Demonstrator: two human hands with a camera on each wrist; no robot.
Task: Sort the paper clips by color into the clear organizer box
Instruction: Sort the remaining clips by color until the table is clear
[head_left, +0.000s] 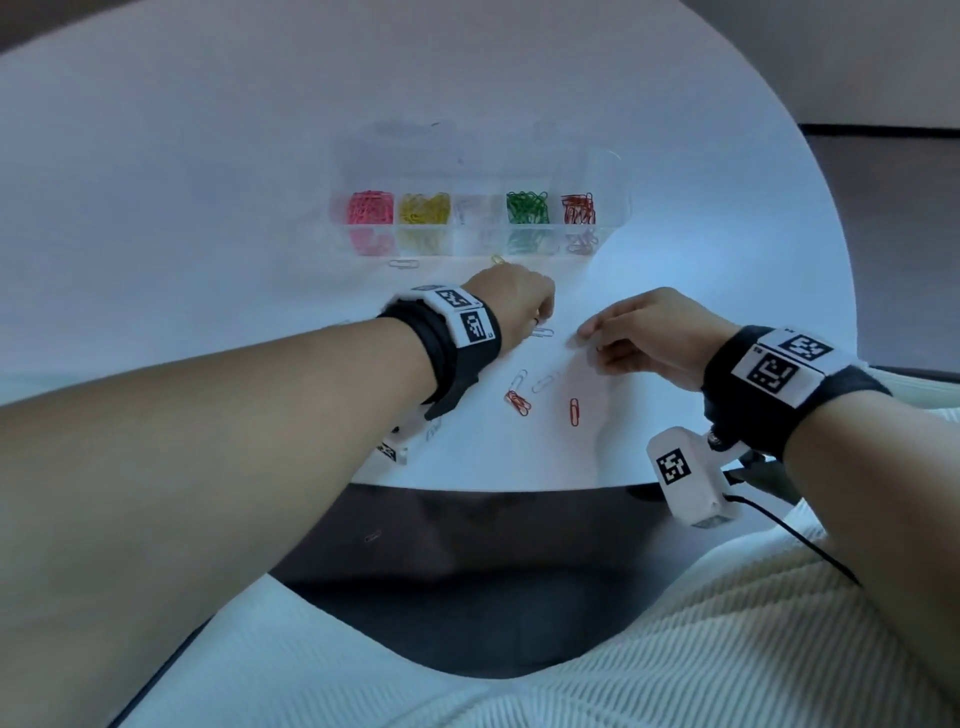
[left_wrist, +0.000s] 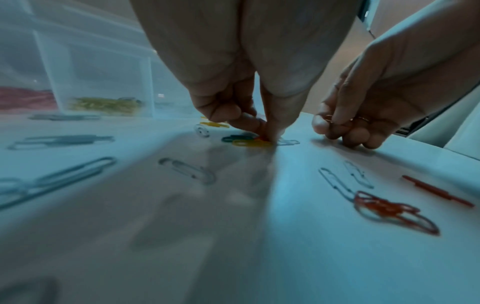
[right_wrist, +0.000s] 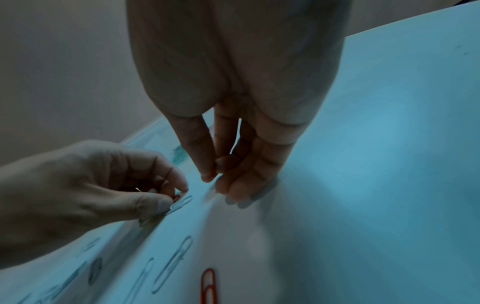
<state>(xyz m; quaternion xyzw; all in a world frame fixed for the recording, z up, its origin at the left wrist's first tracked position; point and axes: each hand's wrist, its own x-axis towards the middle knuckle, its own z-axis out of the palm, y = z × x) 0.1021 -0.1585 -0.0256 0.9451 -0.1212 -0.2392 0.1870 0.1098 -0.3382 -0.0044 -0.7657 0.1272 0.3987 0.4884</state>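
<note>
The clear organizer box (head_left: 608, 176) sits at the back of the white table, its front row holding pink, yellow, white, green and red paper clips. My left hand (left_wrist: 267, 135) is down on the table and pinches a red paper clip (left_wrist: 261, 137) out of a small cluster with a yellow clip (left_wrist: 248, 143), a green clip (left_wrist: 235, 138) and a white clip (left_wrist: 287, 142). Just to its right, my right hand (right_wrist: 214, 172) hovers low, thumb and forefinger pinching a thin red paper clip (right_wrist: 215, 167); its other fingers touch the table.
Loose clips lie near me: a tangle of red clips (head_left: 518, 401), a single red clip (head_left: 574, 411) and white clips (head_left: 543, 383). A white clip (head_left: 404, 263) and a yellow clip (head_left: 497, 259) lie in front of the box. The table's front edge (head_left: 493, 486) is close.
</note>
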